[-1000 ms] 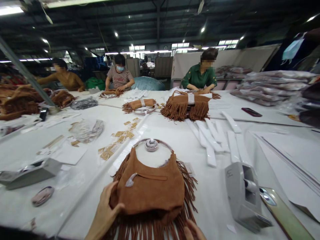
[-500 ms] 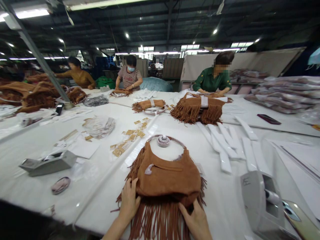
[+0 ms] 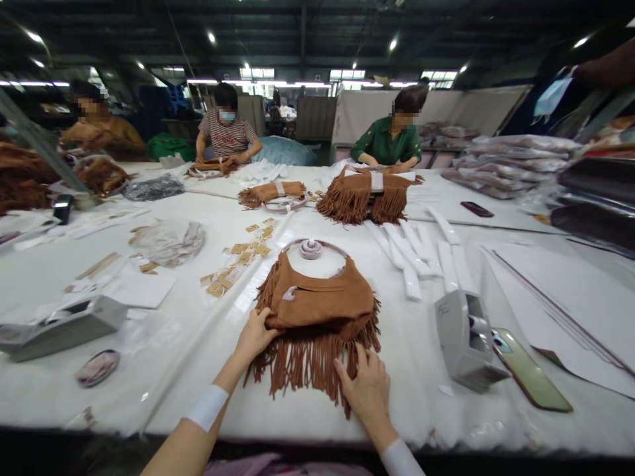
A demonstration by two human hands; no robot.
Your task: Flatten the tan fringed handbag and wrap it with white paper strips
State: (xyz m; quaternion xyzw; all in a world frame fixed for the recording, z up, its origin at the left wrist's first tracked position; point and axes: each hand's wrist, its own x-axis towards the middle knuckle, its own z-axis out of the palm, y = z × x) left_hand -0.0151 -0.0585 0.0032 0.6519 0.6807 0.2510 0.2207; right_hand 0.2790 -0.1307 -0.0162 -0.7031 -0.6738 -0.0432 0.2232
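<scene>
Squarely ahead of both hands, the brown fringed bag [image 3: 322, 304] lies flat on the white table [image 3: 188, 370]; its body runs long from left to right, the handle [image 3: 335, 248] loops away from the person, and the front fringe [image 3: 297, 367] trails towards them; a small wrapped coil [image 3: 310, 248] sits at the top of the loop.

The left hand [image 3: 255, 336] is nearer to the body, its thumb and fingers pinching the lower left corner, so that the bag stretches rightward and away from that grip; the right hand [image 3: 367, 383] lies closer to the person, thumb and fingers spread over the fringe at the right, with the body just beyond its fingertips; whether it nips any strands, I cannot tell.

Farther out, tan tags [image 3: 237, 258] are strewn to the left and white strips [image 3: 409, 261] fan out to the right; a grey tape dispenser [image 3: 464, 340] stands right of the bag, with a pale green phone [image 3: 533, 373] beside it; across the table, a stack of fringed bags [image 3: 364, 201] lies before a co-worker in green [image 3: 389, 142].
</scene>
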